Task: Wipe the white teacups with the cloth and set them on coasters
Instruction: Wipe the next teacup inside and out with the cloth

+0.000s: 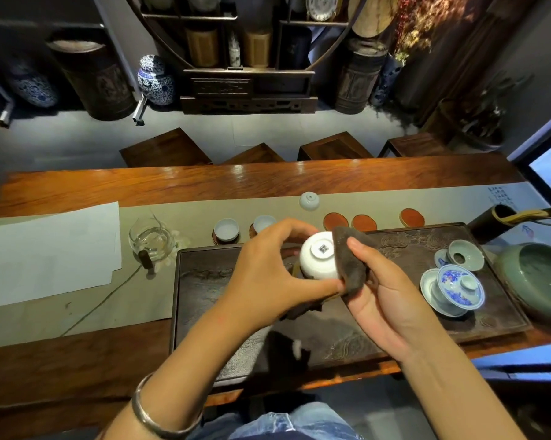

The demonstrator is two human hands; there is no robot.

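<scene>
Left hand (268,268) grip: fingers curled around inverted white teacup (318,260), above the tea tray (395,338). Right hand (382,300) pinches the cloth (350,258) against it. Glazed porcelain: light, slippery, fragile; hold by the wall.

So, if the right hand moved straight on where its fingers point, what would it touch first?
The right hand points up-left, and its fingers already press the cloth against the teacup, so it would meet those first. Beyond them is likely the left hand.
</scene>
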